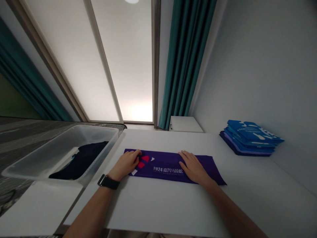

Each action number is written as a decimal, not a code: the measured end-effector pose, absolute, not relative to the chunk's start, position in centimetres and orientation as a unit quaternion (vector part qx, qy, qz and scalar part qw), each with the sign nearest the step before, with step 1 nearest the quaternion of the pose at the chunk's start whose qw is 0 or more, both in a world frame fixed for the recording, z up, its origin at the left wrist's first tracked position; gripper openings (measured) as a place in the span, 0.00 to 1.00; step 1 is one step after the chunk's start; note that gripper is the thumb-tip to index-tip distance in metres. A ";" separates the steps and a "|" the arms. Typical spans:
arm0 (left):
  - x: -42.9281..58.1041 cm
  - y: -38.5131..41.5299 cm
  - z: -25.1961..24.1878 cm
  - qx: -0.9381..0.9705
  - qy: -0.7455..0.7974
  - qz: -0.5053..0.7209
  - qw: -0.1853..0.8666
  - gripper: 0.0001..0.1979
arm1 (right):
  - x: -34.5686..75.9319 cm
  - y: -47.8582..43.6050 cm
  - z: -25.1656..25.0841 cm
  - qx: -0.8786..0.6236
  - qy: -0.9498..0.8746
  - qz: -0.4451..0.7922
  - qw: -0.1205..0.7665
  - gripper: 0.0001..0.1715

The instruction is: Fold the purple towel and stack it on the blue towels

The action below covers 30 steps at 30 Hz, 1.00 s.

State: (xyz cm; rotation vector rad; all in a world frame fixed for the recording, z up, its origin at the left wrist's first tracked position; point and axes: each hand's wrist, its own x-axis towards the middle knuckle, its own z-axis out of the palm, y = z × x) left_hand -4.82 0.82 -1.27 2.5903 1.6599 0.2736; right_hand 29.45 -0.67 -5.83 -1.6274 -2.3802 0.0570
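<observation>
A purple garment (168,163) printed with "2024" and white lettering lies folded into a long strip on the white table (173,205). My left hand (127,163) rests on its left end, fingers curled over the red and white logo, with a dark watch on the wrist. Flat on the right part of the strip lies my right hand (193,167), fingers spread and palm down. Neither hand lifts the cloth.
A clear plastic bin (59,148) with dark clothing (80,160) inside stands at the left. A stack of folded blue and purple garments (250,137) sits at the back right against the wall. Behind are a small white cabinet (185,124), teal curtains and a window.
</observation>
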 end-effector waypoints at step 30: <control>-4.8 -1.8 -4.2 0.845 0.524 0.089 -0.054 0.25 | 29.3 -0.9 -6.0 -0.556 -0.824 0.014 0.103 0.33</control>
